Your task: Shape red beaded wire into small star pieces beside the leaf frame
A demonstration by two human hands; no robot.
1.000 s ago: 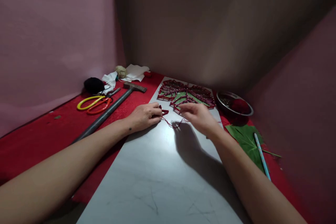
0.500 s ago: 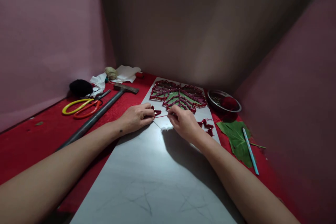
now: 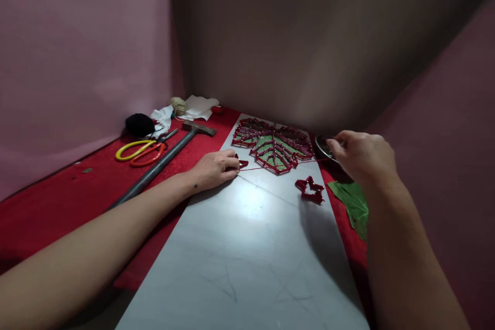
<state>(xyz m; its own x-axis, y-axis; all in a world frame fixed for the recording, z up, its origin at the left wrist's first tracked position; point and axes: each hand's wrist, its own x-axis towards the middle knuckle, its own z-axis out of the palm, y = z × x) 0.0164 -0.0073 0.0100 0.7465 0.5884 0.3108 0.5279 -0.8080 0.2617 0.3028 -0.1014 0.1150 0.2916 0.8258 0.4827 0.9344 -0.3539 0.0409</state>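
Note:
My left hand (image 3: 218,169) rests on the white board (image 3: 240,247), its fingers closed at a small red thread-wrapped nail outline (image 3: 243,164) that they partly cover. From those fingers a red thread (image 3: 255,168) runs taut across the board to my right hand (image 3: 363,157). That hand is raised over the board's right edge, its fingers pinched on the thread, in front of a metal bowl (image 3: 322,145). At the far end of the board is a leaf shape in nails and red thread (image 3: 273,145), green inside. A red star of wrapped nails (image 3: 310,190) stands nearer, on the right.
On the red cloth (image 3: 50,206) at left lie a hammer (image 3: 162,157), scissors with yellow and orange handles (image 3: 141,152), and a black yarn ball (image 3: 139,125). Farther back are a cream yarn ball (image 3: 178,106) and white paper (image 3: 201,106). A green leaf (image 3: 353,206) lies at right.
My right hand has moved right and up, away from my left hand, drawing the red thread out long between them. My left hand stays at the small outline. The view has shifted slightly.

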